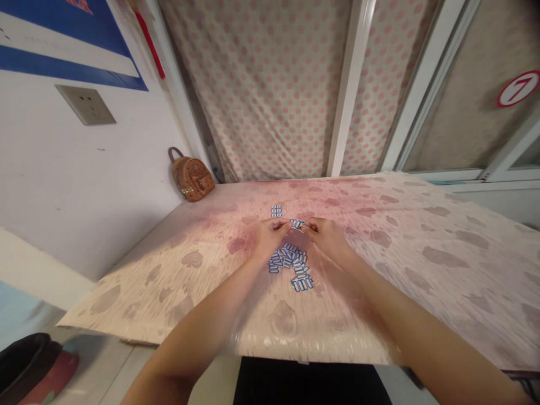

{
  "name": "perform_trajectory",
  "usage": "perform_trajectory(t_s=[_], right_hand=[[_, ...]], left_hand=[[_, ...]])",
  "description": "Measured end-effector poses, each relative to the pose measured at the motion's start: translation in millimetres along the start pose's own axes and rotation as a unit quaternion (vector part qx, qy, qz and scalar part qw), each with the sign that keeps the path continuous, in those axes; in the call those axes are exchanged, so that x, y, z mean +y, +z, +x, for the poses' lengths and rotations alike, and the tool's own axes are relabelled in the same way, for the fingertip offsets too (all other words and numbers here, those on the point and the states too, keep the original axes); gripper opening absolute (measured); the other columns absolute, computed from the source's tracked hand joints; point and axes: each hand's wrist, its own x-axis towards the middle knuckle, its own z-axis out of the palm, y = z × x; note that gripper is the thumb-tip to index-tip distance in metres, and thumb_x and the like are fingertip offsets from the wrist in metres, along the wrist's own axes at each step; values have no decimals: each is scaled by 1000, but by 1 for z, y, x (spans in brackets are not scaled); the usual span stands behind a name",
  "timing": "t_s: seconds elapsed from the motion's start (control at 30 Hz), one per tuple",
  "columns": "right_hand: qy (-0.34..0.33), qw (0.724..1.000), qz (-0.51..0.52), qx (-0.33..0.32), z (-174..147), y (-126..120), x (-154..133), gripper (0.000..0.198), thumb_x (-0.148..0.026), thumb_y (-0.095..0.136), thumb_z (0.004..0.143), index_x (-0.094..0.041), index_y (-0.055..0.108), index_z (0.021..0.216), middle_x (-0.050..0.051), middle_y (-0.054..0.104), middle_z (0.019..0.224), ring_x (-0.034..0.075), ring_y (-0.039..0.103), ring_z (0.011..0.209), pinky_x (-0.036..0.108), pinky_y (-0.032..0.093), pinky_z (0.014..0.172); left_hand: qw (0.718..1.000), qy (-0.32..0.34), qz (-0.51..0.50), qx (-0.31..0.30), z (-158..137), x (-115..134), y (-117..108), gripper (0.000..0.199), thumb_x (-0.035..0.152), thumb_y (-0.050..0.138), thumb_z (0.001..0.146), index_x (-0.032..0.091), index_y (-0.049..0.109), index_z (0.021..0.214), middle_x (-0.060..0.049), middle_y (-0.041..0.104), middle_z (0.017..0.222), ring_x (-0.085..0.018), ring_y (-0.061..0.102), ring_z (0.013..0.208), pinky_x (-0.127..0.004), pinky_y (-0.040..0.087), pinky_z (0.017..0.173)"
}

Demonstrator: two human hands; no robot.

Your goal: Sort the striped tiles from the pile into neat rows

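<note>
A short row of small white pieces with blue edges, like tiles, lies between my hands. My left hand pinches the left end of this row with thumb and fingertips. At its right end, the closed fingers of my right hand press on the row. Just behind my left hand a neat block of the same tiles sits on the tablecloth. Nearer to me, between my forearms, is a loose pile of tiles, with more tiles trailing toward the front. The faces of the tiles are too small to read.
A pale tablecloth with heart shapes covers the table. A brown backpack-shaped bag stands at the back left corner against the wall. Dotted curtains hang behind the table. A dark and red bin stands on the floor at lower left.
</note>
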Motion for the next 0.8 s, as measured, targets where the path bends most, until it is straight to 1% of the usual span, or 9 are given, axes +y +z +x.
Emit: perform_trajectory(t_s=[0.17,0.4,0.57,0.7,0.77,0.8], right_hand=[[-11,1000,-2,5,0,0,0,30,-30,54,85,-20,47,58,-3,48,52,13,42,50,27,22,51],[-21,1000,3,-5,0,1,2,28,-28,53,86,-21,46,60,-3,48,53,13,42,50,27,22,52],[-19,1000,9,-14,0,1,2,27,-28,51,86,-21,45,61,-3,46,53,13,41,50,27,22,52],[-14,1000,10,-20,-1,2,0,29,-29,51,87,-21,45,60,-2,46,54,13,41,51,27,23,52],[-1,1000,18,-4,-1,2,0,21,-29,54,85,-20,50,67,-2,51,58,14,45,53,26,26,52],[1,1000,24,10,-1,2,0,13,-29,57,84,-20,54,74,-2,54,62,14,49,56,25,29,53]], left_hand=[[1000,-7,-4,-9,0,-2,1,24,38,73,73,16,75,81,-6,75,75,-17,66,66,-26,51,63],[1000,-18,-2,-5,-1,-2,2,21,34,73,74,15,76,82,-6,75,74,-16,66,64,-26,51,63],[1000,-26,-5,-9,-2,-1,2,19,31,74,74,15,77,82,-6,75,74,-15,66,63,-25,51,63],[999,-38,-12,-8,-1,-3,3,20,33,74,73,15,76,82,-5,75,74,-15,66,64,-26,52,64],[999,-39,-22,-7,-1,-2,3,20,33,74,73,15,76,81,-5,74,73,-15,66,64,-25,52,64],[999,-38,-27,-6,-1,-2,3,20,34,74,73,15,75,81,-5,74,73,-15,66,63,-25,51,64]])
